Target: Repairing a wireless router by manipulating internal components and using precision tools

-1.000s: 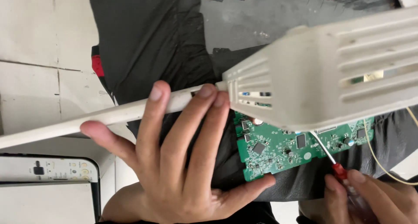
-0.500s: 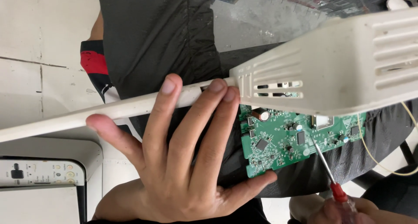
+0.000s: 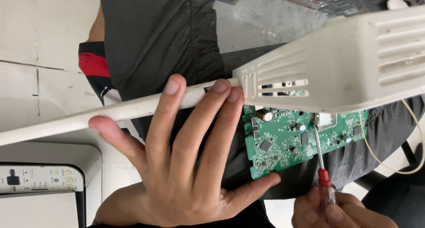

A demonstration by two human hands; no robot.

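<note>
Left hand point(image 3: 186, 166) lay flat, fingers spread apart, clamping nothing: fingertips point(image 3: 172, 87) pressed the long white plastic slotted housing point(image 3: 336, 64), thumb touching the green rectangular circuit board point(image 3: 301, 139) on the dark-clothed lap. At 5 o'clock, right hand point(image 3: 336, 212) had its grip closed on the red-handled thin-shaft screwdriver point(image 3: 319, 159), tip on the board under the housing.

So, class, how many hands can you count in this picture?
2. The left hand lies spread, fingers on the white plastic casing; the right hand, bottom right and partly cut off, holds the red-handled screwdriver.
</note>
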